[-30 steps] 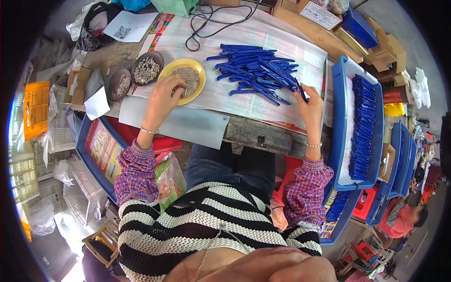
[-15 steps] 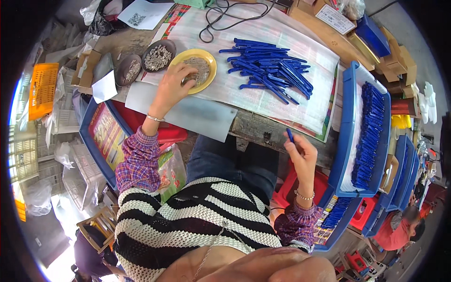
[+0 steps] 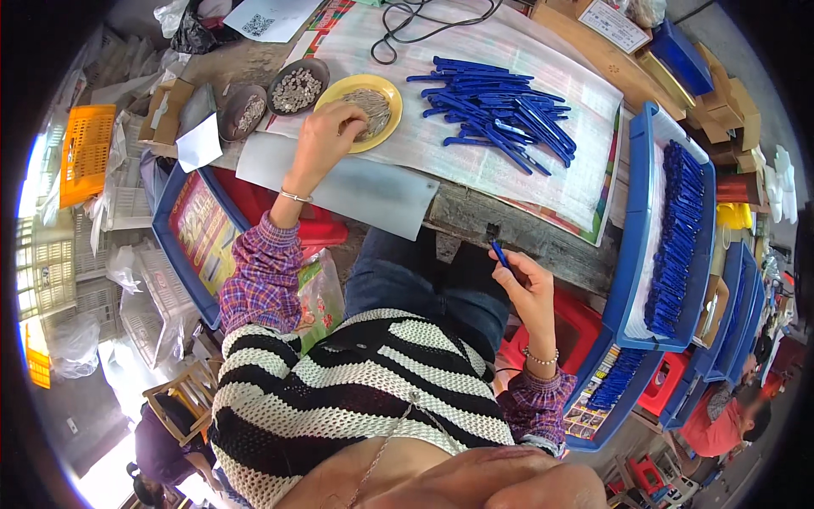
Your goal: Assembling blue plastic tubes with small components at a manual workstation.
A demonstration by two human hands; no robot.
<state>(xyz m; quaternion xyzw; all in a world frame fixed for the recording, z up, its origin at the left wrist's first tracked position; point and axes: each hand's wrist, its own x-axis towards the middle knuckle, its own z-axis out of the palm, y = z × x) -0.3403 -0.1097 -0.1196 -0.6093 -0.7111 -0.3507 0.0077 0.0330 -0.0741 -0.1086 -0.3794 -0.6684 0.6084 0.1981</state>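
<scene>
Head view: the right hand (image 3: 530, 290) has come from the pile (image 3: 500, 106) to the front edge of the desk (image 3: 462, 210), pinching one blue piece (image 3: 500, 254), now apart from the rest, while the left hand (image 3: 325, 140) stays curled at the plate (image 3: 396, 109) of pins (image 3: 370, 103), whether gripping any I cannot tell.

Curled over the near left rim of a yellow plate (image 3: 393, 121), the left hand (image 3: 325, 142) hides some of the thin metallic pieces (image 3: 371, 105) inside, each too small to make out, and whatever its fingertips may pinch. At the table's (image 3: 555, 236) front edge, the right hand's (image 3: 531, 293) fingers cover the lower end of a blue strip (image 3: 499, 252), while heaped blue strips (image 3: 500, 106) toward the right edge conceal one another. At the far edge, the picture's top cuts off a black cable (image 3: 387, 40) and, toward the left corner, a white sheet (image 3: 280, 17).
</scene>
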